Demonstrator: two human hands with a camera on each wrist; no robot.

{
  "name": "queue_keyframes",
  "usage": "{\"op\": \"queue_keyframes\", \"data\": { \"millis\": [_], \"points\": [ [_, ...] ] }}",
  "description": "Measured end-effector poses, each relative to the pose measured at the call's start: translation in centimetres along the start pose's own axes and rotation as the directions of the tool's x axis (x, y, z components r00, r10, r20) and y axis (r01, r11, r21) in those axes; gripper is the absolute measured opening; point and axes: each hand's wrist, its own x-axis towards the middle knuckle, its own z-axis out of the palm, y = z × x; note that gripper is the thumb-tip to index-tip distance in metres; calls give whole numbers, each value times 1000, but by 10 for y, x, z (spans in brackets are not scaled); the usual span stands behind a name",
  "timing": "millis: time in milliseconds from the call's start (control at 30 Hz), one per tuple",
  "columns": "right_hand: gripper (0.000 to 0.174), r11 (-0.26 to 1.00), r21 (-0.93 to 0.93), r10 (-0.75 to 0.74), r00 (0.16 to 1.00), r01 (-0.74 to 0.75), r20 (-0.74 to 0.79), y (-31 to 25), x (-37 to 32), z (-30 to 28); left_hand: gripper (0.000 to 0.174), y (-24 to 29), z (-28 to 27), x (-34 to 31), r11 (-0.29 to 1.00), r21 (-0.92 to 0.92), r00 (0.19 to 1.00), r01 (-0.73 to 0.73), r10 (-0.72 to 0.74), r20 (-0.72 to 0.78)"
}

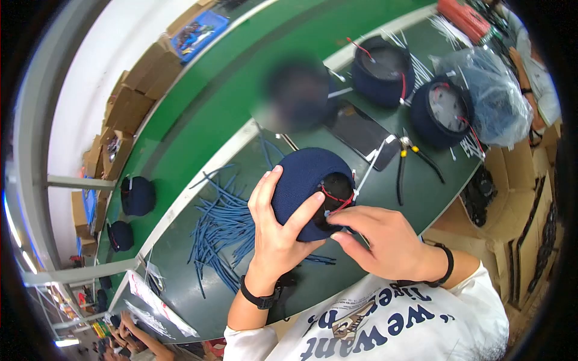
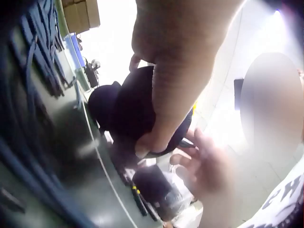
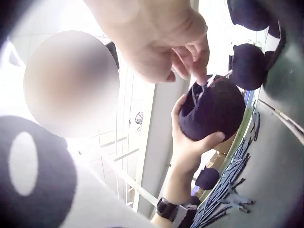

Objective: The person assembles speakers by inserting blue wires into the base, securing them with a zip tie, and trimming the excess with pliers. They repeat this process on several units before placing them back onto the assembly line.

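Right hand (image 1: 391,240): fingers bent at the cover's opening, thumb apart from forefinger; cannot tell if they pinch anything. Left hand (image 1: 280,222): fingers part spread, curled round the navy cover (image 1: 310,174), holding it over the desk (image 1: 171,265), opening toward right hand. Red cord (image 1: 343,207) in opening. Left of cover, blue cords (image 1: 223,222). Right, pliers (image 1: 404,153). Beyond, phone (image 1: 355,132), then two more covers (image 1: 385,75).

Cardboard boxes (image 1: 130,108) and a blue bin (image 1: 206,42) near a white wall (image 1: 90,72).
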Motion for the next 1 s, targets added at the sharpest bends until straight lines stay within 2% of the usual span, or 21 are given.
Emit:
{"op": "queue_keyframes", "data": {
  "millis": [67, 133, 233, 333, 433, 500, 567, 600, 633, 667, 700, 733, 767, 800, 833, 867, 900, 933, 1000],
  "points": [
    [20, 994, 105, 14, 991, 0, -135, -3, 6, -9, 109, -12, -19, 2, 997, -57, 999, 49, -50, -20],
    [16, 981, 179, -22, 964, 72, -264, 7, 5, -13, 105, -36, -46, -4, 995, -80, 989, 66, -76, -127],
    [11, 961, 256, 119, 992, -106, -37, 33, 0, -4, 110, -72, -93, -10, 985, -33, 949, 172, -174, -262],
    [8, 929, 230, 223, 935, -290, 277, 51, -1, 11, 114, -138, -102, -4, 932, -32, 881, 360, -351, -316],
    [9, 947, 161, 230, 936, -278, 265, 69, -6, 28, 117, -210, -74, 19, 876, -1, 797, 482, -439, -415],
    [10, 939, 180, 246, 938, -293, 243, 79, -8, 33, 118, -234, -53, 37, 767, -181, 663, 615, -628, -408],
    [10, 921, 233, 264, 939, -313, 220, 85, -7, 37, 123, -250, -47, 47, 767, -69, 681, 638, -604, -413],
    [11, 902, 278, 276, 937, -329, 214, 88, -10, 38, 131, -273, -58, 45, 841, -26, 799, 540, -523, -296],
    [11, 881, 318, 302, 934, -350, 193, 94, -15, 37, 138, -263, -80, 46, 810, 279, 852, 516, -451, -267],
    [11, 892, 328, 268, 948, -312, 172, 99, -18, 38, 141, -241, -103, 47, 629, 505, 806, 591, -485, -340],
    [12, 902, 327, 252, 958, -283, 135, 101, -21, 38, 140, -235, -125, 43, 465, 562, 726, 684, -508, -463],
    [13, 908, 313, 245, 958, -280, 146, 100, -21, 35, 136, -248, -138, 30, 280, 517, 581, 809, -509, -635],
    [13, 913, 300, 236, 958, -276, 163, 96, -18, 33, 128, -250, -149, 18, 94, 449, 430, 889, -512, -744],
    [12, 919, 289, 227, 960, -267, 163, 94, -17, 32, 125, -274, -162, 0, 19, 350, 294, 937, -584, -756],
    [11, 925, 288, 204, 963, -248, 175, 92, -14, 32, 117, -300, -174, -25, 3, 312, 241, 950, -642, -728],
    [11, 939, 268, 179, 971, -217, 158, 92, -13, 32, 108, -378, -196, -85, 196, 394, 426, 898, -612, -666],
    [11, 950, 253, 149, 977, -183, 150, 92, -12, 32, 97, -369, -194, -93, 310, 404, 507, 861, -467, -724],
    [11, 959, 240, 117, 982, -151, 148, 92, -13, 32, 94, -363, -198, -94, 319, 378, 493, 869, -488, -721],
    [12, 945, 278, 140, 981, -173, 134, 93, -16, 32, 83, -328, -206, -83, 389, 355, 524, 850, -560, -642]
  ]
}}
